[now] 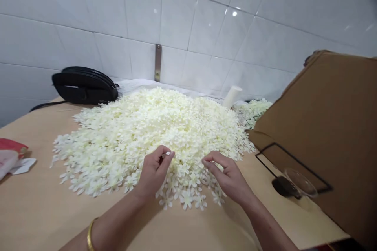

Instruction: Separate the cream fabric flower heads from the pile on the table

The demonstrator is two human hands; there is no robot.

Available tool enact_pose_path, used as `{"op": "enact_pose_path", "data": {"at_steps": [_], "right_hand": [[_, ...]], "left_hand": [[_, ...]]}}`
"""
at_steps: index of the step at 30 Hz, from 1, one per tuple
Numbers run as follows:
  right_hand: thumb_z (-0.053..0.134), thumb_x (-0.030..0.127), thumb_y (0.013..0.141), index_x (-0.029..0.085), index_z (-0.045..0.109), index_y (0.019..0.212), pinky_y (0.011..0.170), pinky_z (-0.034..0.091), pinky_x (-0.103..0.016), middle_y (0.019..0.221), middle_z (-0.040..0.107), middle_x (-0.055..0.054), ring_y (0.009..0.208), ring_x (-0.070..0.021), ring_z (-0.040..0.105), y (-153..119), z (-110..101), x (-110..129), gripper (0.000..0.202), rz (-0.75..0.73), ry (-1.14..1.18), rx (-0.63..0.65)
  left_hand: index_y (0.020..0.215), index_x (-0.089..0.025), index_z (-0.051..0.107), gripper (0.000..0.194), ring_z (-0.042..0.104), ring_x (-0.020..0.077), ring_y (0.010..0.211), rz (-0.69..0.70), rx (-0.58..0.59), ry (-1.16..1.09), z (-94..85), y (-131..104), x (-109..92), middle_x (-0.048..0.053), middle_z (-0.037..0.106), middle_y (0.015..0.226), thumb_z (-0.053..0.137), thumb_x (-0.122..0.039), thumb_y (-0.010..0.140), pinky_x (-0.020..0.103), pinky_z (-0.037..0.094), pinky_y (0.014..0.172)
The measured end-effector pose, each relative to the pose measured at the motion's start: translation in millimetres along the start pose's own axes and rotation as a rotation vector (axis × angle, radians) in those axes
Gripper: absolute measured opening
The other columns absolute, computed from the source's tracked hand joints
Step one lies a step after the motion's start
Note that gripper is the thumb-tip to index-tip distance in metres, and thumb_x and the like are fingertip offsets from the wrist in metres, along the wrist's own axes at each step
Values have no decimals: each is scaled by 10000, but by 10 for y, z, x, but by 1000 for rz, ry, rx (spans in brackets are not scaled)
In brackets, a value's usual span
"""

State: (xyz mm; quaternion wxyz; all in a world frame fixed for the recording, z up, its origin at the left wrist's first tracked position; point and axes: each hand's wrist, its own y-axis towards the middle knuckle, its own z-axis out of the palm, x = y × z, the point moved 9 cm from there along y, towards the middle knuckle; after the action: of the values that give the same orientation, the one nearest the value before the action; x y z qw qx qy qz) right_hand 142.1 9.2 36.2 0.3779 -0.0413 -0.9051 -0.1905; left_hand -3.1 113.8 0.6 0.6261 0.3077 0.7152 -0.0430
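A wide heap of loose white artificial flowers (159, 125) with pale yellow-green centres covers the middle of the table. At the heap's near edge, my left hand (154, 170) pinches thumb and forefinger together; a tiny white bit shows at the fingertips, too small to name. My right hand (228, 174) is a short way to the right, also closed in a pinch low over the blossoms. Whatever its fingertips hold, if anything, I cannot make out. Several single flowers (187, 198) lie on the tabletop between my two wrists.
A black bag (85, 88) rests at the back left. A red and white packet (11, 153) lies at the left edge. On the right, a large cardboard box (326, 121) leans in, with a black wire-framed object (284, 186) before it. Behind the heap stands a white cylinder (232, 97).
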Motion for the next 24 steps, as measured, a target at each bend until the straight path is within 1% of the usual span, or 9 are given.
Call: {"op": "enact_pose_path", "data": {"at_steps": [2,5,8,11,14,16,19,21,24], "right_hand": [[441,288,846,188,546,697,637,399,-247,684,557,-2,672,-137,520,284,47,106,209,-24,45,-32],[449,254,831,181,583,724,670,413,-257,717,598,-18,709,-151,538,675,239,246,186,-108,-2,-69],[467,173,785,169,616,809,768,385,-333,796,606,-61,822,-201,516,871,425,334,151,-160,-72,-108],[435,172,809,165,613,866,779,375,-350,836,587,-78,845,-204,501,822,505,492,187,-221,-45,-120],[466,249,830,177,605,874,702,410,-287,817,580,-50,778,-161,526,702,571,609,163,-224,138,-36],[522,294,805,182,606,852,662,419,-267,786,576,-32,735,-147,530,665,633,575,147,-155,259,23],[540,327,794,176,600,787,635,427,-263,738,578,-21,681,-136,529,674,743,438,162,-54,412,89],[533,328,800,171,597,774,633,432,-262,733,581,-20,670,-134,533,695,798,375,171,-38,491,125],[538,286,793,168,599,762,643,428,-262,726,568,-15,678,-134,528,711,792,333,136,-54,509,114]], "left_hand": [[682,-176,450,257,265,78,466,-28,7,-4,-7,10,13,-63,305,509,444,-378,840,203,222,442],[670,-179,430,277,263,78,460,-71,6,-12,-40,21,27,-67,300,497,431,-397,842,206,219,443],[648,-182,409,305,275,78,452,-107,-18,-50,-87,35,42,-68,312,491,432,-419,838,211,225,442],[600,-182,381,342,297,81,456,-118,-60,-100,-141,55,49,-62,328,488,447,-424,832,212,246,447],[590,-177,399,353,319,80,452,-133,-71,-188,-154,73,71,-57,353,495,473,-435,821,207,264,441],[598,-174,428,354,332,77,431,-166,-68,-268,-146,78,104,-55,371,490,489,-451,809,203,271,423],[598,-168,460,361,359,80,407,-223,-53,-387,-118,79,142,-47,403,485,513,-470,789,204,294,402],[599,-161,481,371,383,84,414,-267,-47,-455,-100,79,165,-37,431,501,529,-486,773,205,312,402],[581,-149,502,429,413,92,420,-354,-58,-500,-83,72,226,-15,471,511,508,-537,764,209,327,406]]}}
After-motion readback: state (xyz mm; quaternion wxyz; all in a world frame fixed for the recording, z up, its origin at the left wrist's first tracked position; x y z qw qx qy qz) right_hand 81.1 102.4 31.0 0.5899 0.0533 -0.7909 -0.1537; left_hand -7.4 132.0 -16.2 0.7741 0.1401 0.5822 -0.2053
